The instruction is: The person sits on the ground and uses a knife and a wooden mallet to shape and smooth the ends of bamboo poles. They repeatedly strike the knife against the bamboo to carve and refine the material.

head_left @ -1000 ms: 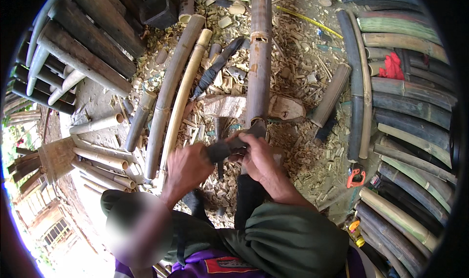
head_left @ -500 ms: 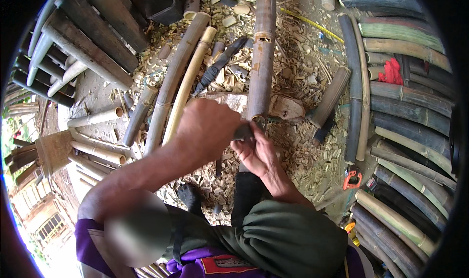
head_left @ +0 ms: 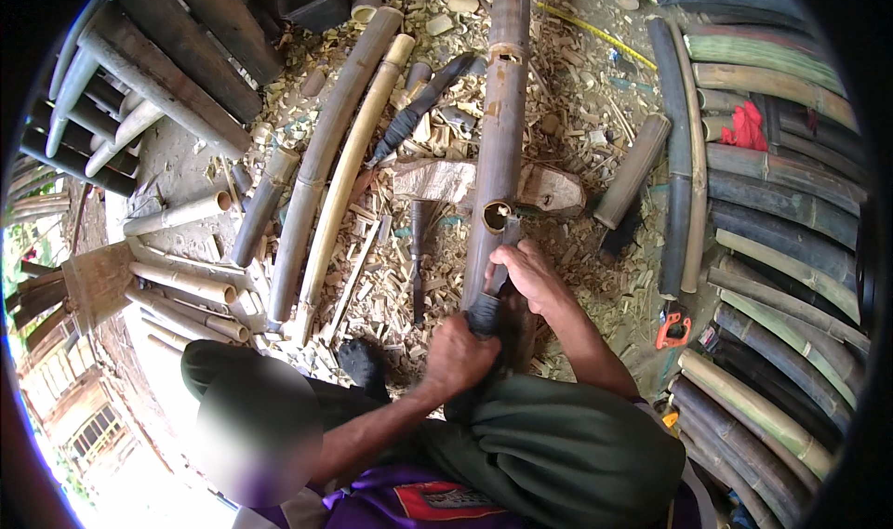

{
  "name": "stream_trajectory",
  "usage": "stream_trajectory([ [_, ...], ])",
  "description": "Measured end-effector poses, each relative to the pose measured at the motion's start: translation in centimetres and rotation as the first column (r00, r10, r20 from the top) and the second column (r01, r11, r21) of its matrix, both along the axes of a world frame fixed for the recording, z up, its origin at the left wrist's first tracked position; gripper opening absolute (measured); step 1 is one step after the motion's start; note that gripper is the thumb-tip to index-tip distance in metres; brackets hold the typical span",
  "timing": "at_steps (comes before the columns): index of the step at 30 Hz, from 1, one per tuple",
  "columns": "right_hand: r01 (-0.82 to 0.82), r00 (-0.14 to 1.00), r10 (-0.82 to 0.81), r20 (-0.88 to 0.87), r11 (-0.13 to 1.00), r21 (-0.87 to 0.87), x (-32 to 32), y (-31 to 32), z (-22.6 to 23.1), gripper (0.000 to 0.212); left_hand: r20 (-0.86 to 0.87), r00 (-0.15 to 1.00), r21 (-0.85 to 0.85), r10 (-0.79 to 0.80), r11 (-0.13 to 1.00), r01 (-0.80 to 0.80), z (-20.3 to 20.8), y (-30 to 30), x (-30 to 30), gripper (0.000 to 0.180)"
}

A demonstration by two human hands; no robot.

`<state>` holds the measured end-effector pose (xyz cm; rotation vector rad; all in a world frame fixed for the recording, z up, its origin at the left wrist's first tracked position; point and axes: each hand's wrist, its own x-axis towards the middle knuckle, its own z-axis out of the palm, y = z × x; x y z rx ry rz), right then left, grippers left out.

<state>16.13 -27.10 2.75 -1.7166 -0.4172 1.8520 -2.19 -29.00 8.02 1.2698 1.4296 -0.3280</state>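
A long brown bamboo pole point(head_left: 502, 120) runs down the middle, with a round hole cut near its lower part and a small slot further up. It rests across a pale split log point(head_left: 433, 183). My left hand point(head_left: 459, 352) is closed round the black-wrapped handle of a knife point(head_left: 483, 314). Its dark blade lies along the pole, pointing up to the hole's right side. Fingers of my right hand point(head_left: 528, 276) are closed on the blade just below the hole. Left of the pole, a chisel point(head_left: 419, 259) lies on the shavings.
Another black-wrapped knife point(head_left: 423, 106) lies beyond the log, beside long bamboo poles point(head_left: 335, 157). Stacked bamboo point(head_left: 781, 194) lines the right side, with a red cloth point(head_left: 745, 125) on it. An orange-handled saw point(head_left: 673, 331) and yellow measuring tape point(head_left: 595, 34) lie among wood shavings.
My left hand has dropped from above the pole's hole toward my lap, swinging the knife handle down. My right hand has shifted slightly right, and the hole is now exposed.
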Motion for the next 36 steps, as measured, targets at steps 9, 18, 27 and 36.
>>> stream_trajectory([
  [9, 0.263, 0.946, -0.250, -0.207, 0.964, 0.037, -4.1, 0.5, -2.8, 0.031, -0.013, 0.995, 0.166, -0.102, 0.981, 0.103, 1.7, 7.5, -5.3, 0.043],
  [18, 0.756, 0.159, -0.578, -0.801, 0.593, -0.278, -5.0, 2.3, -0.1, 0.029, -0.534, 0.522, 0.417, -0.664, 0.330, 0.847, 9.8, 16.7, 4.9, 0.005],
  [27, 0.673, 0.580, -0.558, -0.594, 0.739, -0.038, -7.3, -2.4, 3.7, 0.019, 0.307, 0.647, 0.150, -0.698, 0.707, 0.691, 6.6, 12.5, -4.1, 0.050],
  [36, -0.179, 0.360, -0.072, 0.930, 0.973, 0.145, 1.6, -12.0, -1.0, 0.039, -0.338, 0.937, 0.708, 0.092, 0.681, 0.189, -6.2, 16.4, -9.6, 0.064],
])
